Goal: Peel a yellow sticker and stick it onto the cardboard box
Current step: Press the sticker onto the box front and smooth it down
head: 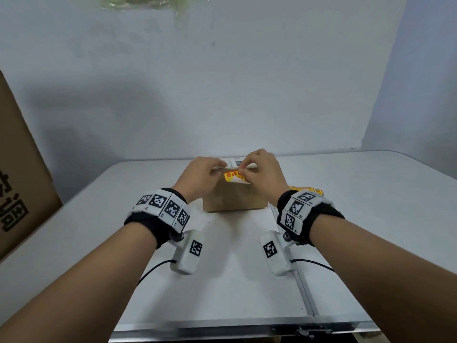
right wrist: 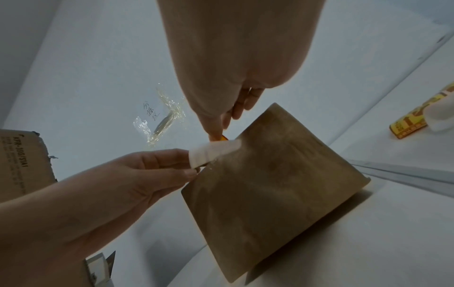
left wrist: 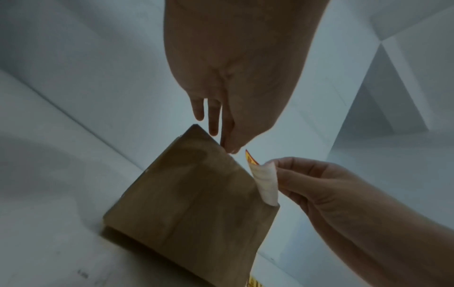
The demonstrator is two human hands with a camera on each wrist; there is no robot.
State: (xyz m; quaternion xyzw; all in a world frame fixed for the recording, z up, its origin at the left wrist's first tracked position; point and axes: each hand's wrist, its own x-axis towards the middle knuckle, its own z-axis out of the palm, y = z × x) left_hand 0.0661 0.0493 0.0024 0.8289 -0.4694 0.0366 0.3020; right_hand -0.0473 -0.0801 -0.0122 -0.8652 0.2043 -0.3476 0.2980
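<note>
You are peeling: above the cardboard box, your left hand is pinching the yellow sticker while your right hand is pinching its curling white backing; next, separate them fully, then press down.

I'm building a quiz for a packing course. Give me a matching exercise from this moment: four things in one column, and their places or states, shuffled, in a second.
Things:
1. yellow sticker
2. small cardboard box
3. sheet of spare yellow stickers
4. big printed carton

Places or states:
A. stands at the table's left edge
B. lies flat on the table, right of the box
C. pinched between both hands, white backing curling away
D. stands mid-table under the hands

Pairs: 1-C, 2-D, 3-B, 4-A
</note>
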